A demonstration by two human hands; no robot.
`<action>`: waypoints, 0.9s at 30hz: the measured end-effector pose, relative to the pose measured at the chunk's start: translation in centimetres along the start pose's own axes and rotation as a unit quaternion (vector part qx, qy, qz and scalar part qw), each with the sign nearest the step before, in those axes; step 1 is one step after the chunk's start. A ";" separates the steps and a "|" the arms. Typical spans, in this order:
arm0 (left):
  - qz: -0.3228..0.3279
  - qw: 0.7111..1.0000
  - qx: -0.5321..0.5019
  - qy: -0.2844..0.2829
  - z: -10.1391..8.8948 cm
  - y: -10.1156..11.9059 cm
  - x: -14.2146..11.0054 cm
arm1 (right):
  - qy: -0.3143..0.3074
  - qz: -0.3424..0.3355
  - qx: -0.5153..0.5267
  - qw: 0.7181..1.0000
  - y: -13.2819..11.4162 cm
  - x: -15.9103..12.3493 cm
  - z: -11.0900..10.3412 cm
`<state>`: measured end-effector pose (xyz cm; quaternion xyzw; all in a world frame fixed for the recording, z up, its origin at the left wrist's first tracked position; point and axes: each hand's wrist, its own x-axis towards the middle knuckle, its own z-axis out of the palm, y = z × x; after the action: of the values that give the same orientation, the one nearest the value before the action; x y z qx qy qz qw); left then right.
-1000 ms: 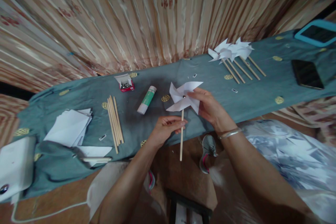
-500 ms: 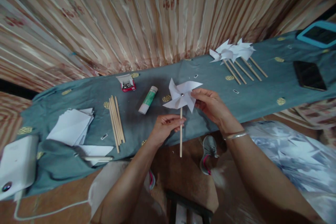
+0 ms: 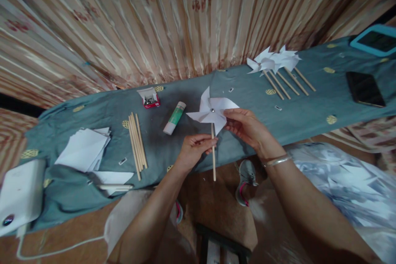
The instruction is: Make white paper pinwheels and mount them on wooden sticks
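A white paper pinwheel (image 3: 208,112) with a silver pin at its centre is held up over the front edge of the table. My left hand (image 3: 195,149) pinches its wooden stick (image 3: 214,167) just below the blades. On the other side my right hand (image 3: 244,126) has thumb and fingers closed on the right blade. A green and white glue stick (image 3: 175,118) lies left of the pinwheel. Behind that is an open red box (image 3: 151,101) of small metal pins.
Several wooden sticks (image 3: 136,144) and a stack of white paper (image 3: 84,148) lie at left, near a white device (image 3: 21,196) with a cable. Other pinwheels (image 3: 275,61), a dark phone (image 3: 365,88) and a blue-framed tablet (image 3: 375,40) lie at right. A curtain (image 3: 173,20) hangs behind.
The pinwheel's blades have turned a little, and its head has shifted slightly left, with the stick now tilting a bit. Both hands have stayed almost in place.
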<state>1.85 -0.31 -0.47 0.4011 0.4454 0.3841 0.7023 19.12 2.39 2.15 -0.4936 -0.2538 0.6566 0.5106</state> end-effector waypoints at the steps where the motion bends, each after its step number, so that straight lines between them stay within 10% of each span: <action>1: 0.001 1.000 -0.003 0.002 0.0 0.0 0.0 | -0.002 0.005 0.000 1.000 0.0 0.0 0.1; 27: 0.008 1.000 0.001 0.006 0.0 -0.1 0.1 | -0.056 0.013 -0.031 0.998 1.0 -0.5 0.7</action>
<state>1.89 -0.24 -0.58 0.4030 0.4463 0.3918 0.6963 18.02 1.68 1.80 -0.4749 -0.2959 0.6819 0.4712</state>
